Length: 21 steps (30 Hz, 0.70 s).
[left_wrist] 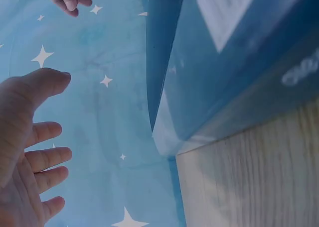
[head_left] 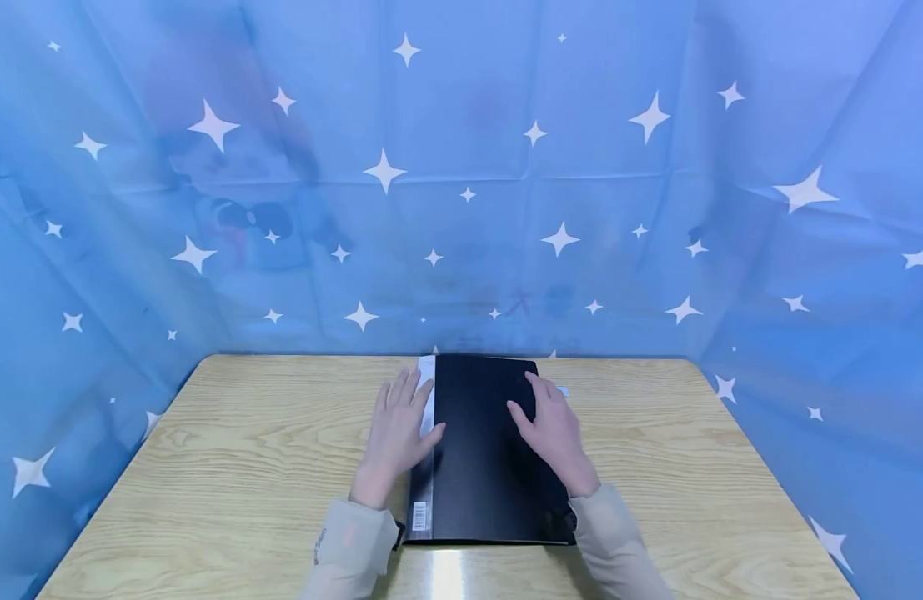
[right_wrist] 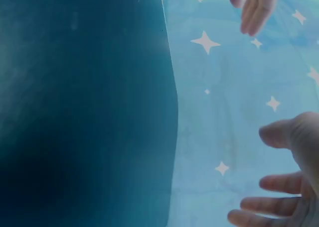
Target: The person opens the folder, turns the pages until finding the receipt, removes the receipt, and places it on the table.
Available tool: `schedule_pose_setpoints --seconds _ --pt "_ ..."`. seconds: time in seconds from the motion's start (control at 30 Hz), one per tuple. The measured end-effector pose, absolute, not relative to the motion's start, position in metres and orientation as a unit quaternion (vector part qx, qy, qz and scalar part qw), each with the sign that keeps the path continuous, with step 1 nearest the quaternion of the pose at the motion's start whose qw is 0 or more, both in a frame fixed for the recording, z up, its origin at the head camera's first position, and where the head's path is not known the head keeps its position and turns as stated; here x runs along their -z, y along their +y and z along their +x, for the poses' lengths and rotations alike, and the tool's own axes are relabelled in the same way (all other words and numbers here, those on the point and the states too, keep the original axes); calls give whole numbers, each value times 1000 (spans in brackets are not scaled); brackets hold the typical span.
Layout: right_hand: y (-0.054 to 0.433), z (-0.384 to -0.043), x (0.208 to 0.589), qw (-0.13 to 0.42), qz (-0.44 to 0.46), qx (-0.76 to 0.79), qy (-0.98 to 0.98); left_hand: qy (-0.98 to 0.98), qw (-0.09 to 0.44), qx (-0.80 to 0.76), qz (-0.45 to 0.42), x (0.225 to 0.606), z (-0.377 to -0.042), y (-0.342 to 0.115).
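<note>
A closed black file folder point(head_left: 484, 450) lies on the table, its spine strip pale at the far end and a barcode label point(head_left: 419, 516) at the near end. My left hand point(head_left: 398, 425) is over the spine side, fingers straight and thumb spread toward the cover. Over the right edge is my right hand point(head_left: 554, 427), its fingers loosely extended and thumb apart. In the left wrist view the folder's spine point(left_wrist: 219, 87) shows beside my left hand point(left_wrist: 15, 142). The right wrist view has the dark cover point(right_wrist: 84, 107) left of my right hand point(right_wrist: 306, 155). Neither hand grips anything.
The wooden table point(head_left: 243, 467) extends on both sides of the folder. A small pale tab point(head_left: 563, 391) shows at the folder's right edge. Blue curtains point(head_left: 461, 225) with white stars hang behind the table and along both sides.
</note>
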State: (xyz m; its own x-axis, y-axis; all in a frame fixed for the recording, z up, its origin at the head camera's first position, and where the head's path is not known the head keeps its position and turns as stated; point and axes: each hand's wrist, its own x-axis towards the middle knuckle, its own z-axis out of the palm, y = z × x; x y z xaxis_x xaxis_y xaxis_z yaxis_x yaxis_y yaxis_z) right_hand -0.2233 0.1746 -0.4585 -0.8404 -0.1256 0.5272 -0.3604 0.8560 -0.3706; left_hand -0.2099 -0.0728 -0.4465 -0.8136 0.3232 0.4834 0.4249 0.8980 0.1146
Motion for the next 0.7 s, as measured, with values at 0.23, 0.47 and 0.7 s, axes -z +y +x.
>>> schedule_pose_setpoints --seconds 0.23,0.47,0.7 --pt "188 -217 461 215 105 -255 -937 -943 219 124 -217 449 -205 -68" --pt "198 -215 458 193 97 -268 -939 -913 238 193 -270 451 -201 -61" --pt "208 -215 460 178 85 -286 -938 -902 221 236 -288 453 -194 -53"
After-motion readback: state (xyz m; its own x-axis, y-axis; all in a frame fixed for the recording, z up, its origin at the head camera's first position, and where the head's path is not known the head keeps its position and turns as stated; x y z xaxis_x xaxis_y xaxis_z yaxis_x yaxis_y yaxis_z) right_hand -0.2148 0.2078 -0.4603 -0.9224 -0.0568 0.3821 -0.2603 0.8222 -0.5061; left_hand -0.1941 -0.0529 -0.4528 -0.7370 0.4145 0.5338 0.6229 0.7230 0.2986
